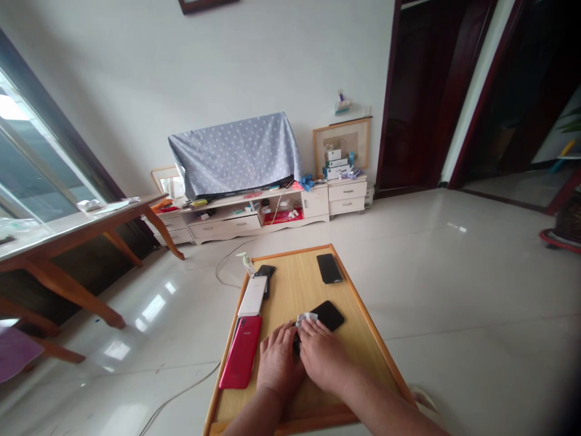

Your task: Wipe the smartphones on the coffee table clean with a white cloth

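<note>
A black smartphone lies slanted on the small wooden table, its far end showing beyond my hands. My left hand is closed at the phone's near end, which the fingers mostly hide. With bent fingers, my right hand presses a white wipe onto the screen. To the left lie a red phone, a white phone and a dark phone partly under the white one. Farther back on the right is another black phone.
A pump bottle stands at the table's far left corner. Beyond the tiled floor, a low white cabinet carries a cloth-covered screen. A larger table is on the left, and a cable runs along the floor.
</note>
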Demonstrator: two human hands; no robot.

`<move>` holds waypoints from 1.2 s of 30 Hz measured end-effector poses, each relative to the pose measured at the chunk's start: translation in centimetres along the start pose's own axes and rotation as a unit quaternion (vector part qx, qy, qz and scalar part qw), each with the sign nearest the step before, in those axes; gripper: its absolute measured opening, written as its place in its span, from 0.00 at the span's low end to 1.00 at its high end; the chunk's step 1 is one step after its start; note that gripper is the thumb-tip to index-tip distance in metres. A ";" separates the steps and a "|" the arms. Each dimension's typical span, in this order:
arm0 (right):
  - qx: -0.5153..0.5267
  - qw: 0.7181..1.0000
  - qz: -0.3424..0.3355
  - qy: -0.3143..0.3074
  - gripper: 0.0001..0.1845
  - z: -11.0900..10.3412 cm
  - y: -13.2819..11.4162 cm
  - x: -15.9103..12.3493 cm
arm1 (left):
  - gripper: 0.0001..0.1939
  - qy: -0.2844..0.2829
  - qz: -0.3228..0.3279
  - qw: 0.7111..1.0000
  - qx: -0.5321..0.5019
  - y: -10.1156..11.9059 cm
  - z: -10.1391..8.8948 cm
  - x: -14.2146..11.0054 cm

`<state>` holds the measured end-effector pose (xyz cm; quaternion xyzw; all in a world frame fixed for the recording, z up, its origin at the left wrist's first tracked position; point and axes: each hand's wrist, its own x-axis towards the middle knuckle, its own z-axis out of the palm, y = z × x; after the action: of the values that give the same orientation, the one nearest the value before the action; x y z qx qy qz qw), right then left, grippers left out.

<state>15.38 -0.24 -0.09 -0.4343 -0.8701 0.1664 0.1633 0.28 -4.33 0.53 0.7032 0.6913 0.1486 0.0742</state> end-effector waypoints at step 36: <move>-0.071 0.993 0.093 0.036 0.31 0.1 2.9 -4.8 | 0.25 0.026 -0.006 1.000 0.003 0.1 0.1 -0.2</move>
<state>20.12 -2.47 -2.09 -0.5293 -0.8292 0.1029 0.1470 0.41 -4.53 0.49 0.6953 0.6975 0.1644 0.0549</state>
